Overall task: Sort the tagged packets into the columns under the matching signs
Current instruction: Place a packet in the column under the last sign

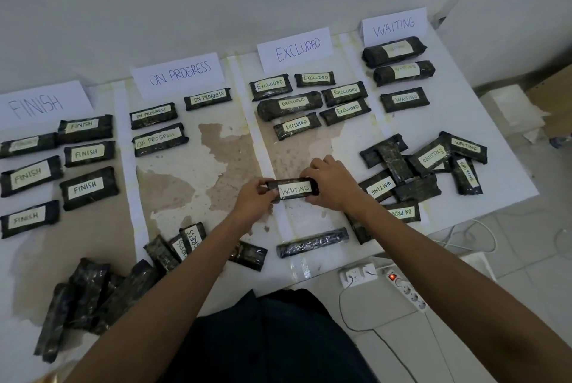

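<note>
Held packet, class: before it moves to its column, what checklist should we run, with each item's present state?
1. Tag on the held packet reads WAITING: ok.
2. The left hand and right hand each grip an end: ok.
3. WAITING sign visible, far right: ok.
4. Bare table below the lowest WAITING packet in that column: ok.
5. Packet already under its sign: not ok, it is below the EXCLUDED sign.

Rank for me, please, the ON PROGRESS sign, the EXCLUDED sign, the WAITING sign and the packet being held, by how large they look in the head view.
1. ON PROGRESS sign
2. EXCLUDED sign
3. WAITING sign
4. held packet
The signs seem to lie progressively farther away, so true sizes may match.
</note>
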### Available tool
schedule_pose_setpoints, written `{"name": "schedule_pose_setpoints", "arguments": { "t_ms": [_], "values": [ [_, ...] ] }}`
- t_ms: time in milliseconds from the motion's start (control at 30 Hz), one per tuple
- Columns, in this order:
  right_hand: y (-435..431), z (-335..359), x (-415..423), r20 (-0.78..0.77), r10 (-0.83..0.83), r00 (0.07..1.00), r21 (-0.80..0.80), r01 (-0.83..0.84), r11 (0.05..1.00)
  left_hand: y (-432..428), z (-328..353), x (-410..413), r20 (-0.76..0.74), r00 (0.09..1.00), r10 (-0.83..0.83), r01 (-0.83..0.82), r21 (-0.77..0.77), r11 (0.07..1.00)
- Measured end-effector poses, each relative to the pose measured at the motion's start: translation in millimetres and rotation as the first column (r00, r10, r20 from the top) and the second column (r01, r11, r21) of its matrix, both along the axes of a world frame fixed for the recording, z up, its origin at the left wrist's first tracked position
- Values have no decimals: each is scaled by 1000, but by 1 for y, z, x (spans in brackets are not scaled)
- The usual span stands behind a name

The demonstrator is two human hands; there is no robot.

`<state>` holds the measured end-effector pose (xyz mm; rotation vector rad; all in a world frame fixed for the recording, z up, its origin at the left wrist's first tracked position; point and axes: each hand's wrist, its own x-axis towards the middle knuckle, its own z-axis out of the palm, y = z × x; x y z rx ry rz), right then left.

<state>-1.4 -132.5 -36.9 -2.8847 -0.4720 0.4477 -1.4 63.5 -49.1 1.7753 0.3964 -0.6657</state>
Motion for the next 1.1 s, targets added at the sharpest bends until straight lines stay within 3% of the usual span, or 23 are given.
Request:
{"name": "schedule_pose_setpoints", "arguments": {
  "t_ms": [133,267,400,533,700,1100],
  "values": [
    [11,10,2,10,27,1000,-3,-27,1000,4,12,8,38,999,-34,34,5,999],
    [11,23,4,7,-13,1000,-37,13,999,4,26,16,173,960,-219,189,174,966],
    [-12,39,7,41,-69,997,-96,73,993,-5,38,28,311,819,-482,352,391,851],
    [-54,55,13,64,-139,988,-153,147,977,-27,46,45,348,681,-645,420,536,732],
    [-121,61,29,84,-251,964,-164,262,951,-77,53,62,368,635,-679,411,584,700],
    [-309,40,83,79,-331,940,-205,341,918,-240,34,99,324,643,-694,413,617,670]
  ]
}}
